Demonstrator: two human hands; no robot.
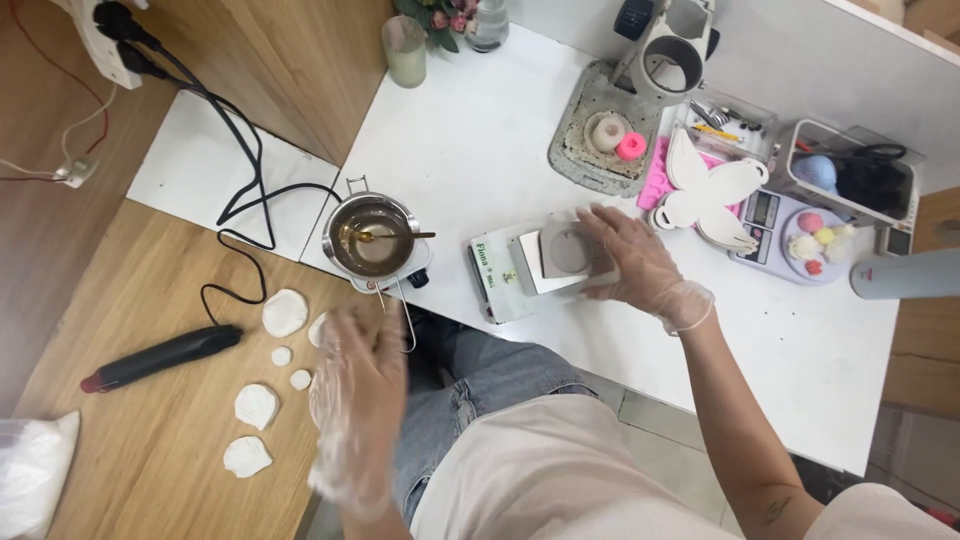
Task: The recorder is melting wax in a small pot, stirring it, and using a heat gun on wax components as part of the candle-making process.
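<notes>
My right hand (pixel 630 262), in a clear thin glove, rests on a grey mould (pixel 566 248) with a round hollow, which sits on a small white scale (pixel 530 268) on the white table (pixel 800 340). My left hand (pixel 355 395), also gloved and blurred, hovers with spread fingers over the wooden surface beside several white cast pieces (pixel 284 312). It holds nothing. A metal melting pot (pixel 372 237) with a spoon across it stands between the two hands.
A black heat tool (pixel 160 357) lies on the wood at left, its cord running to a power strip (pixel 105 35). Behind the scale are a white butterfly shape (pixel 712 190), a second scale with coloured pieces (pixel 800 240), a stained tray (pixel 600 140) and a glass (pixel 404 50).
</notes>
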